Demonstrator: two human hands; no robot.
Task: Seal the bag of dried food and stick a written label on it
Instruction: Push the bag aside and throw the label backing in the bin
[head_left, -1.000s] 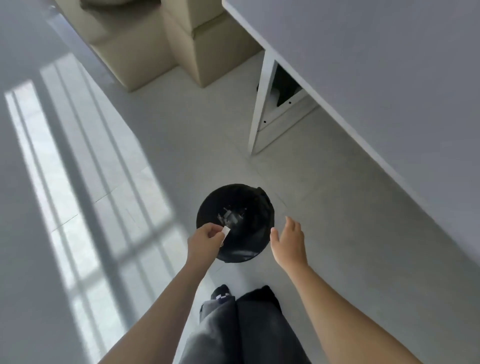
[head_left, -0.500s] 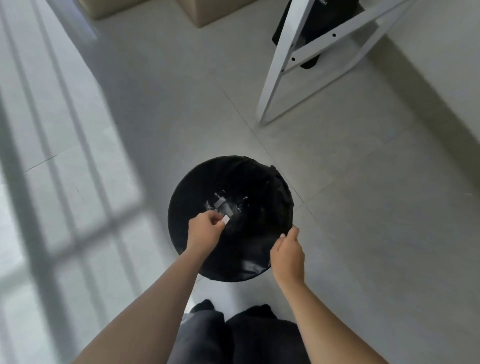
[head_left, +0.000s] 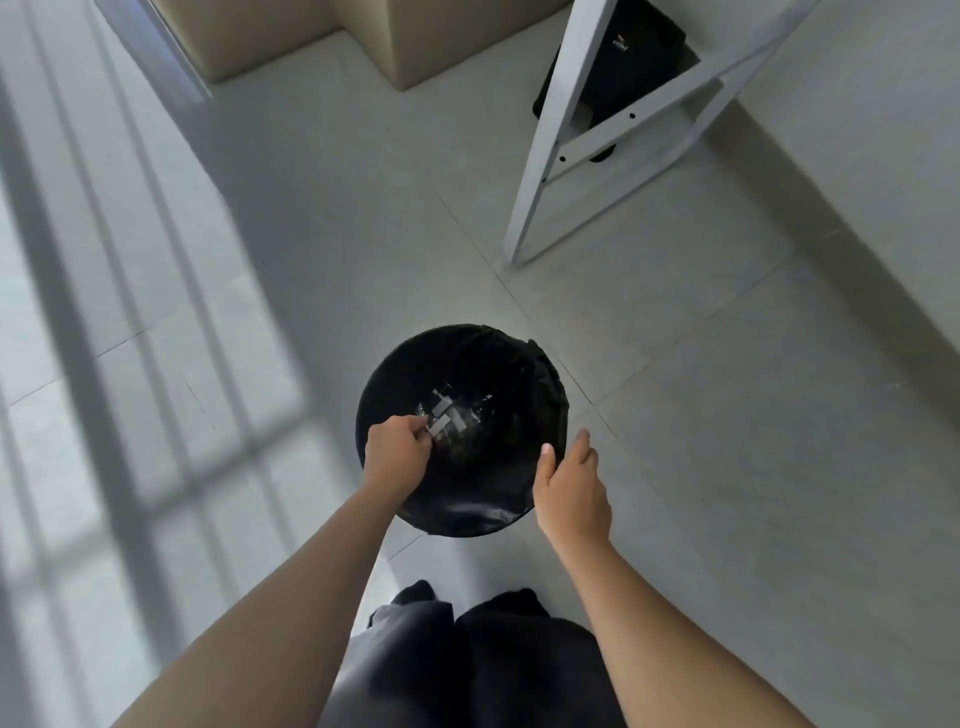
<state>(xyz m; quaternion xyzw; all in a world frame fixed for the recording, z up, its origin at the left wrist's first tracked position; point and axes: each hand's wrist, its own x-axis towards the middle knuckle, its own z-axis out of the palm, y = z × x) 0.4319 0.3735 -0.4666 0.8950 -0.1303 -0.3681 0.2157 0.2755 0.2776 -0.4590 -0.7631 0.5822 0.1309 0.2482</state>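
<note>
The left hand (head_left: 395, 451) is held over the near-left part of a round black bin (head_left: 540, 384), with the fingers curled in toward the thumb; whether a scrap is pinched between them cannot be told, since the fingertips are blurred against pale strips (head_left: 441, 415) that are seen inside the bin just beyond the knuckles. The right hand (head_left: 571, 493) is held at the bin's near-right rim, fingers loosely spread and thumb raised, with nothing in it; whether the rim is touched cannot be told. The bin is lined with a black plastic liner, which is bunched at the far-right edge. The bin is set on a pale tiled floor (head_left: 701, 415). Beyond the bin and to its right, a white frame leg (head_left: 540, 171) is seen, with a dark bag (head_left: 634, 62) behind it. Farther beyond the bin, two beige boxes (head_left: 415, 47) are stood against each other. To the bin's left, the floor is crossed by bands of window light. Below the bin, dark trousers (head_left: 467, 665) and a dark shoe tip are seen. The bag of dried food and its label are nowhere in view.
</note>
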